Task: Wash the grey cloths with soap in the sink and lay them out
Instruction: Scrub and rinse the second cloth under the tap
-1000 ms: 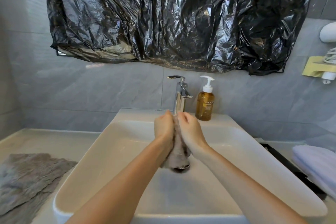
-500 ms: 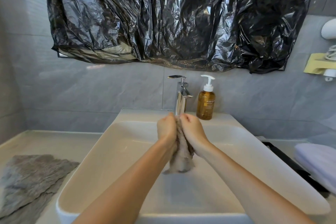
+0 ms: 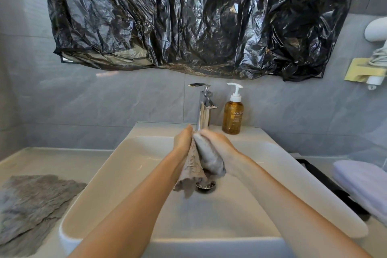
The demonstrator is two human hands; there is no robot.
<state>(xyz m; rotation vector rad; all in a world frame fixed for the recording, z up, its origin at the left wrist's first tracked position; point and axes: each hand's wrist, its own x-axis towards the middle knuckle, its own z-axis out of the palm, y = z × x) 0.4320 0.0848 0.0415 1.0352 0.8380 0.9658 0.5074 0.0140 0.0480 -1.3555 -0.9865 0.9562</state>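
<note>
Over the white sink (image 3: pixel 129 153) I hold a wet grey cloth (image 3: pixel 199 163) between both hands, below the chrome tap (image 3: pixel 204 109). My left hand (image 3: pixel 183 141) grips its left side and my right hand (image 3: pixel 217 142) grips its right side. The cloth hangs down in two bunched folds above the drain (image 3: pixel 206 185). An amber soap pump bottle (image 3: pixel 233 113) stands on the sink's back ledge, right of the tap. Another grey cloth (image 3: pixel 31 201) lies spread flat on the counter to the left.
A black plastic sheet (image 3: pixel 188 21) covers the wall above the tap. A folded pale lilac towel (image 3: pixel 364 184) lies on the counter at right, beside a black tray edge (image 3: pixel 322 180). A yellow wall holder (image 3: pixel 364 72) hangs at upper right.
My hands have shifted along the cloth, rubbing it; its folds now hang lower and more spread, and the drain shows beneath it again.
</note>
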